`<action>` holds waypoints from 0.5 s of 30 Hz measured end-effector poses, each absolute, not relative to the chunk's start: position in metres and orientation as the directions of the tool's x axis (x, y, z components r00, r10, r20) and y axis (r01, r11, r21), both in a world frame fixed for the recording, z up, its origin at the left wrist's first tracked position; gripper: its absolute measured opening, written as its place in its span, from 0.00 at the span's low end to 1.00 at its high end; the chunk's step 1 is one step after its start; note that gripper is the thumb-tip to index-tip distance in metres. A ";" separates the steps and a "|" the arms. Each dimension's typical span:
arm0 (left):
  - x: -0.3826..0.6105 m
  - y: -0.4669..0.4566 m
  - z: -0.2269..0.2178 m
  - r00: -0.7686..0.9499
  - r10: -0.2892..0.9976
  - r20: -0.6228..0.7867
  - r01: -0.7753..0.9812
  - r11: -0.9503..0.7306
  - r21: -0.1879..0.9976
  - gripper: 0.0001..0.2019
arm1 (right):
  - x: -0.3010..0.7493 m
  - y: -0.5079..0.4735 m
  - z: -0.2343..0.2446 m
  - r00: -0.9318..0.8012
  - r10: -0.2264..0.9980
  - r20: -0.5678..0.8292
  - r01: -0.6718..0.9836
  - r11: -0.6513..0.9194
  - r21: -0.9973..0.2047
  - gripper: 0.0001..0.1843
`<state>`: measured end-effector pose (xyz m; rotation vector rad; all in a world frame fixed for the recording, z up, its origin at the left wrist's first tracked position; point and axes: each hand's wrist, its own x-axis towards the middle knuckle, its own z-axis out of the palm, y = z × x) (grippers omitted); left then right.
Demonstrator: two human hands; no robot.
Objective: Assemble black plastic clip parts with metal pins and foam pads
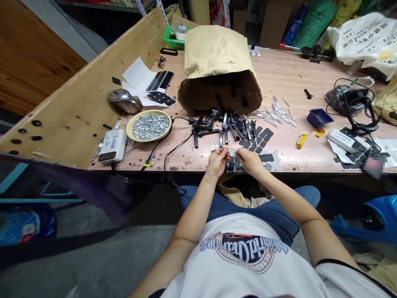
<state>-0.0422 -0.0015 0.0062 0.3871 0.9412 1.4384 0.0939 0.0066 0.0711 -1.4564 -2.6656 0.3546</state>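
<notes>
My left hand (217,161) and my right hand (249,160) meet over the front edge of the wooden table (310,145), fingers pinched together on a small thin part between them that is too small to name. Just beyond lie a heap of black plastic parts (223,124), spilling from a brown paper sack (218,70) on its side. Black adhesive pads (259,140) lie by my right hand. A bundle of thin metal pins (276,114) lies to the right of the heap.
A yellow dish of small silver pieces (149,125) sits at the left, with a white device (113,145) and a metal cup (124,100) near it. A blue tray (319,117), yellow strap (305,136), cables and a white remote (344,140) lie at the right.
</notes>
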 end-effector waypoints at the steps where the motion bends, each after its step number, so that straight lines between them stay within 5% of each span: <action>1: -0.041 -0.003 0.006 -0.108 0.941 -0.321 -0.687 0.163 0.709 0.07 | 0.094 0.005 0.073 -0.535 0.843 -0.052 0.830 0.513 -0.218 0.14; 8: -0.033 -0.006 0.005 -0.041 0.940 -0.340 -0.734 0.202 0.649 0.06 | 0.093 -0.004 0.083 -0.493 0.865 -0.096 0.865 0.475 -0.162 0.15; 15: -0.029 -0.008 0.005 -0.100 0.960 -0.260 -0.697 0.118 0.707 0.06 | 0.099 -0.001 0.075 -0.540 0.841 0.035 0.796 0.524 -0.303 0.11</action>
